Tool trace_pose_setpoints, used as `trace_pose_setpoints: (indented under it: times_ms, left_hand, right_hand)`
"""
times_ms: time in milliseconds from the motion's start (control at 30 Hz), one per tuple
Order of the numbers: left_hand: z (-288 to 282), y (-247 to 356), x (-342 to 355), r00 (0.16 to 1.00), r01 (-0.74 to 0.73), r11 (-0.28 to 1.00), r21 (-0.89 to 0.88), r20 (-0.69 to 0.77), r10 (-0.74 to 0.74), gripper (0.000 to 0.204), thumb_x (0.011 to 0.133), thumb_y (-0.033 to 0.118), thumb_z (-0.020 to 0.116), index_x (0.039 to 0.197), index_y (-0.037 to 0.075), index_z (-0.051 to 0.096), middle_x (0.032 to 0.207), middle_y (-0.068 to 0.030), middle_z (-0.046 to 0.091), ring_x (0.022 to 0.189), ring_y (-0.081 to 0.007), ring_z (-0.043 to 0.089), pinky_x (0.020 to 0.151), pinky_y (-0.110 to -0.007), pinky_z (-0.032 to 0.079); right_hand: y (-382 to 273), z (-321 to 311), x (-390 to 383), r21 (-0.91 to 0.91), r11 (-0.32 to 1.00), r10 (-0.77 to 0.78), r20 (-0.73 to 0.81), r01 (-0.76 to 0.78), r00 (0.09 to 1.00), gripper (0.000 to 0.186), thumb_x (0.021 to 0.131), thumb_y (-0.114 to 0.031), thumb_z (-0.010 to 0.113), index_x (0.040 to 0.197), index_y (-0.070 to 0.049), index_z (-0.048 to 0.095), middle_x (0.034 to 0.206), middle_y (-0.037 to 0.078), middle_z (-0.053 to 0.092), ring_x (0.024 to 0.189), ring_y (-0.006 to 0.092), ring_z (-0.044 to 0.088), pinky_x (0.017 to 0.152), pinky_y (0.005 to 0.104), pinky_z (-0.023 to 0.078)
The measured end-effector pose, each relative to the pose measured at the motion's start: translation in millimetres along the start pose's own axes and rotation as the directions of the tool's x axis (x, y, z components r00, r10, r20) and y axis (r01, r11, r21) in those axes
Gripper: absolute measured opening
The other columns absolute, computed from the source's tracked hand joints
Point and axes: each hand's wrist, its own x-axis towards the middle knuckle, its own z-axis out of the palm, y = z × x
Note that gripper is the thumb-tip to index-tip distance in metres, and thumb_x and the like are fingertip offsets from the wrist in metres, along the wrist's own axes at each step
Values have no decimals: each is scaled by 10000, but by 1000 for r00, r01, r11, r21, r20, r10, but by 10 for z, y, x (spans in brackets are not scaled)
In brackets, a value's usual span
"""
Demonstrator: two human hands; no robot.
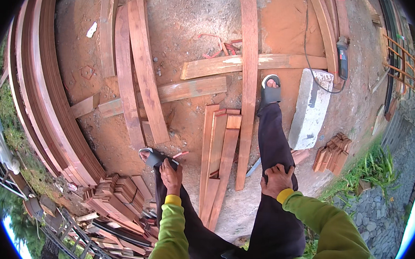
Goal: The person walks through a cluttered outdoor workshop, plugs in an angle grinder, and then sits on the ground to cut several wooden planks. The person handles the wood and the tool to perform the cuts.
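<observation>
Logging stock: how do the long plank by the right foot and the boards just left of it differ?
The long plank is one piece; the boards are several, lying close together. The long plank runs to the picture's top edge; the boards stop well short. The long plank crosses over a timber; the boards lie clear of it. Both are reddish-brown wood.

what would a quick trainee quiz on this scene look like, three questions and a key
1. The right hand rests on: a) a blue-and-black power tool, b) the dark fabric trouser leg, c) a reddish-brown board?
2. True or false: the long, white concrete block lies to the right of both grey open-toed sandals.
3. What colour are the fabric cuffs on the green sleeves?

Key: 1. b; 2. true; 3. yellow.
</observation>
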Motion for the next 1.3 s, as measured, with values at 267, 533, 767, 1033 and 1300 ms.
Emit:
trace_pose_setpoints:
  times_ms: [267, 533, 767, 1033, 1300]
  left_hand:
    - [-1058, 679, 58, 1000, 24, 1000, 9, 0, -24, 438, 768, 268, 744, 1116, 32, 626, 1067, -219, 669, 992, -402, 635, 879, -464, 505]
    - [-1943, 2231, -329, 994, 110, 969, 223, -18, -108, 430, 752, 357, 744, 1036, 36, 708, 950, -201, 711, 928, -359, 683, 850, -446, 530]
    - [-2120, 4607, -540, 997, -72, 997, -31, -26, 72, 455, 777, 342, 728, 1087, 12, 686, 1013, -192, 709, 935, -341, 677, 854, -419, 528]
    - [-2577, 6088, -265, 985, -160, 981, -111, -80, 152, 405, 803, 339, 731, 1069, 35, 708, 1004, -171, 722, 922, -301, 694, 838, -414, 530]
    - [-2810, 5659, 1390, 732, 597, 628, -499, 659, -172, 256, 828, 276, 708, 924, 40, 725, 779, -90, 685, 741, -222, 676, 577, -370, 536]
  right_hand:
    - [678, -657, 12, 275, 956, -53, -191, 106, 980, 359, 837, -370, 569, 1011, -68, 654, 1048, 126, 674, 1144, 302, 537, 1039, 660, 258]
    - [1835, -1437, 540, 507, 782, -38, -541, 362, 840, 283, 813, -319, 611, 1009, -120, 660, 1081, 76, 661, 1128, 293, 538, 949, 500, 391]
    - [2756, -1261, 37, 686, 540, -171, -478, 488, 862, 485, 837, -326, 598, 1268, -105, 593, 1395, 163, 457, 1304, 389, 432, 1075, 542, 379]
    - [3643, -2069, -9, 714, 652, -225, -137, 254, 965, 413, 864, -366, 536, 1157, -105, 664, 1178, 237, 632, 1098, 402, 600, 989, 464, 457]
    - [4351, -3948, 803, 674, 698, -49, -292, 242, 955, 358, 835, -352, 524, 970, -81, 714, 999, 195, 697, 963, 399, 645, 898, 474, 499]
